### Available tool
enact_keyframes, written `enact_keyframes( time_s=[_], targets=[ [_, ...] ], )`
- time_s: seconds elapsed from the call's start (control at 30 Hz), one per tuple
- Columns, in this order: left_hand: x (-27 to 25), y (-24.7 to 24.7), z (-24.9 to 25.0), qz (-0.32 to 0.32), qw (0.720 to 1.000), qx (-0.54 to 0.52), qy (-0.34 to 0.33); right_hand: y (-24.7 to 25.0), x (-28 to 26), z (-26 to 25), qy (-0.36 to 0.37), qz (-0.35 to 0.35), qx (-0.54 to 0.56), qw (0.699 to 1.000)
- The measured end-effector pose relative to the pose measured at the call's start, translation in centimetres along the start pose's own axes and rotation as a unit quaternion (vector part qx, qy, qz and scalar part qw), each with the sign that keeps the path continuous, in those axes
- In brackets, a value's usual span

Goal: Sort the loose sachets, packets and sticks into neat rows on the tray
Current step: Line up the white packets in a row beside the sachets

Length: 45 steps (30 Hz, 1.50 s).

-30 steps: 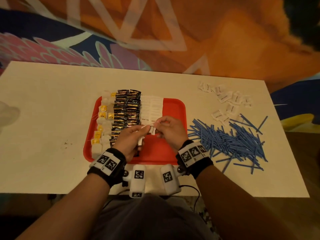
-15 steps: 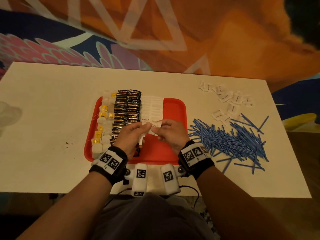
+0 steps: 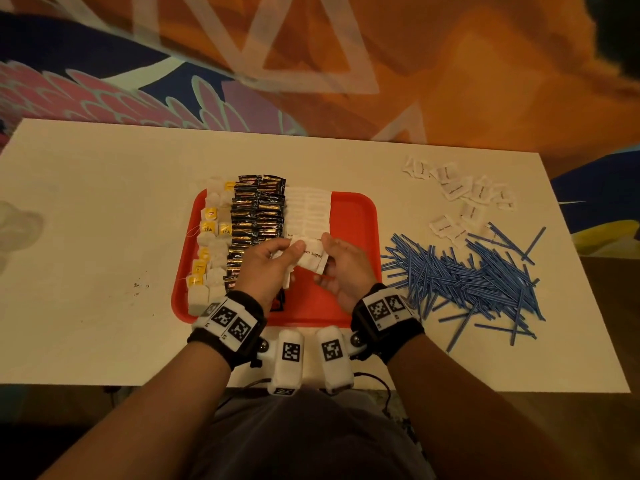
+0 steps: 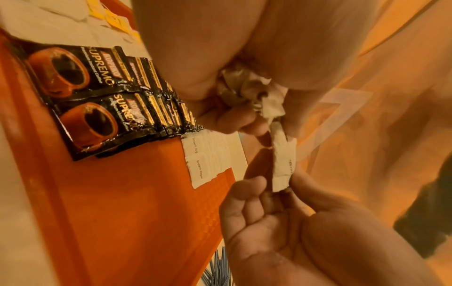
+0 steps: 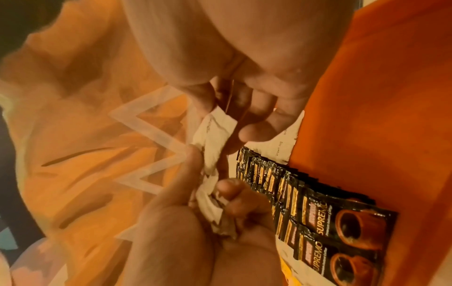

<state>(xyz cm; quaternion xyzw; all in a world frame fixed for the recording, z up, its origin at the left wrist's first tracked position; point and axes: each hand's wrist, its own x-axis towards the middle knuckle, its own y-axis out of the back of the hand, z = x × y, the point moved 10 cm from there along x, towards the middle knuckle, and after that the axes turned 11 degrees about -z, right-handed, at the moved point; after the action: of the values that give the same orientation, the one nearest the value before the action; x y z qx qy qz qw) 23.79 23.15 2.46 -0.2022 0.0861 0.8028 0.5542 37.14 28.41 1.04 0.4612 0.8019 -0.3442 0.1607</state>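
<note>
I see a red plastic tray (image 3: 349, 216) holding three rows: white tea bags with yellow tags (image 3: 211, 237) at its left edge, glossy black coffee sachets (image 3: 258, 216) overlapping beside them, then flat white paper sugar packets (image 3: 308, 209) printed "brown sugar". One white sugar packet (image 3: 311, 258) is lifted above the tray, pinched at both ends, with more crumpled ones bunched behind it. Loose white packets (image 3: 460, 192) and thin blue sticks (image 3: 464, 278) lie scattered right of the tray
</note>
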Motion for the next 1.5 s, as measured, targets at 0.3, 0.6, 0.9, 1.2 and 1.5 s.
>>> enact_keyframes(
  time_s=[0.3, 0.6, 0.9, 1.2, 1.5],
  targets=[
    [0.1, 1.3, 3.0, 0.057, 0.989, 0.109, -0.082, -1.0, 0.2, -1.5, 0.075, -0.001, -0.133, 0.988],
    [0.0, 2.9, 3.1, 0.066, 0.979, 0.16, -0.106, 0.1, 1.0, -1.7, 0.085, 0.043, -0.144, 0.985],
    [0.4, 1.8, 2.9, -0.031, 0.986, 0.125, -0.109, -0.9, 2.4, 0.0, 0.029, 0.012, -0.049, 0.998],
    [0.8, 1.5, 3.1, -0.058, 0.972, 0.183, -0.135, -1.0, 2.6, 0.0, 0.028, 0.035, -0.023, 0.999],
    [1.9, 3.0, 2.3, -0.056, 0.981, 0.168, -0.084, -1.8, 2.3, -2.1, 0.141, 0.002, -0.212, 0.967]
  ],
)
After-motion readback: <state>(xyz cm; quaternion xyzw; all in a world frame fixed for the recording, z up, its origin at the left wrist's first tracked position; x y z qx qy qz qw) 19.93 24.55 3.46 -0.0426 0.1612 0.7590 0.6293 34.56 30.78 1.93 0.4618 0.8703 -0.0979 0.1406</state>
